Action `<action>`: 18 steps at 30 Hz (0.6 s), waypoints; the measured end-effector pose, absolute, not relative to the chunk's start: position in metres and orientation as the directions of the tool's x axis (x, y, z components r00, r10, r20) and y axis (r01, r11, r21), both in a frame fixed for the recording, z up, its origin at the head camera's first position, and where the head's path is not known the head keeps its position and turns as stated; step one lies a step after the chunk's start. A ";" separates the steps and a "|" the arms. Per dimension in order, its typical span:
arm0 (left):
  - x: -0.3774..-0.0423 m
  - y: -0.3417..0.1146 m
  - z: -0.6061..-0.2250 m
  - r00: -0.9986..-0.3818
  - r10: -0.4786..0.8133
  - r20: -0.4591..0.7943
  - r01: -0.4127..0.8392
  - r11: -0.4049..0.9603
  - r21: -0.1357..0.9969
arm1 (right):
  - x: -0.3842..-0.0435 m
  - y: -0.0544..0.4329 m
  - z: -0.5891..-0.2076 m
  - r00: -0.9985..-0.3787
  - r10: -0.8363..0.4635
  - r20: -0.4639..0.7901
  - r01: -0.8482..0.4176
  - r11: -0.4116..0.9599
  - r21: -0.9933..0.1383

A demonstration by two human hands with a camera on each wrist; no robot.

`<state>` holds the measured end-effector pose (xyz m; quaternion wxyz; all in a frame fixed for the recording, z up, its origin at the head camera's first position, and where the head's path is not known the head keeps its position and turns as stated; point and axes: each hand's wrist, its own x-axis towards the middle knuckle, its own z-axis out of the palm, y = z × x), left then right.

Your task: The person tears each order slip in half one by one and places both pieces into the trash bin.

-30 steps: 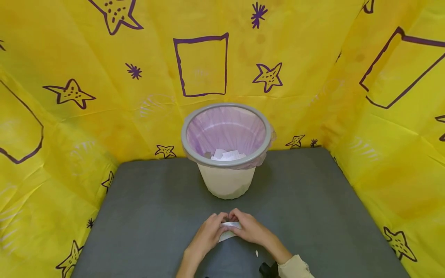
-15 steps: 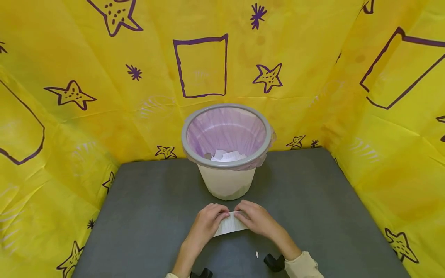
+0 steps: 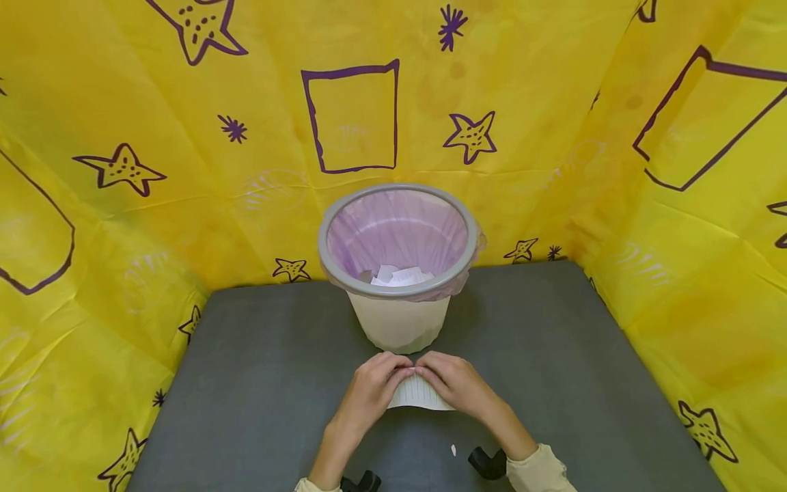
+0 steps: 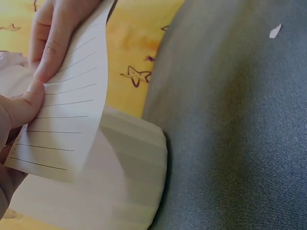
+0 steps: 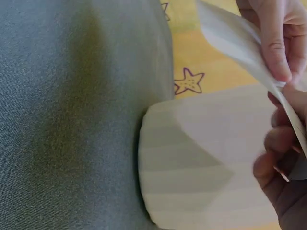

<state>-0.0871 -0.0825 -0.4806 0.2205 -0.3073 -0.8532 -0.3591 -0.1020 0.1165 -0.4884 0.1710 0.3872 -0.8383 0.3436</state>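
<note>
A lined sheet of paper [image 3: 419, 395] is pinched along its far edge by both hands, which meet at its middle. My left hand [image 3: 374, 384] grips it from the left, thumb on the lined face. From the other side my right hand [image 3: 456, 384] holds it the same way, with the thumbs touching or nearly so. In the left wrist view the paper [image 4: 72, 115] bends slightly and its ruled lines show. The right wrist view has fingers [image 5: 276, 143] curled behind the sheet. Just beyond the hands stands a cream trash bin [image 3: 399, 321].
A purple liner covers the bin's inside, with white paper pieces [image 3: 402, 276] lying in it. One small white scrap [image 3: 453, 450] lies on the grey table [image 3: 264, 383] near the right forearm. Yellow patterned cloth [image 3: 270, 205] closes off the back and sides.
Both hands have moved slightly forward toward the bin. They first spread apart along the paper, then came together again at its middle. More of the sheet's lined face shows now.
</note>
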 end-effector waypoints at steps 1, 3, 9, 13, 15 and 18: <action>-0.087 -0.083 -0.480 -0.714 0.363 0.599 0.682 0.556 0.475 | -0.102 0.116 -0.489 -0.641 -0.529 0.556 -0.767 0.459 -0.448; -0.086 -0.083 -0.479 -0.716 0.359 0.599 0.678 0.561 0.474 | -0.103 0.116 -0.489 -0.647 -0.525 0.553 -0.762 0.449 -0.466; -0.084 -0.084 -0.477 -0.721 0.355 0.595 0.673 0.563 0.480 | -0.104 0.117 -0.491 -0.657 -0.528 0.537 -0.748 0.367 -0.553; -0.083 -0.083 -0.475 -0.709 0.361 0.606 0.685 0.555 0.472 | -0.106 0.117 -0.489 -0.649 -0.526 0.550 -0.749 0.312 -0.584; -0.083 -0.083 -0.474 -0.703 0.365 0.610 0.692 0.548 0.470 | -0.107 0.117 -0.488 -0.647 -0.523 0.555 -0.747 0.288 -0.599; -0.082 -0.082 -0.474 -0.691 0.363 0.626 0.704 0.535 0.467 | -0.106 0.118 -0.486 -0.667 -0.514 0.540 -0.721 0.263 -0.641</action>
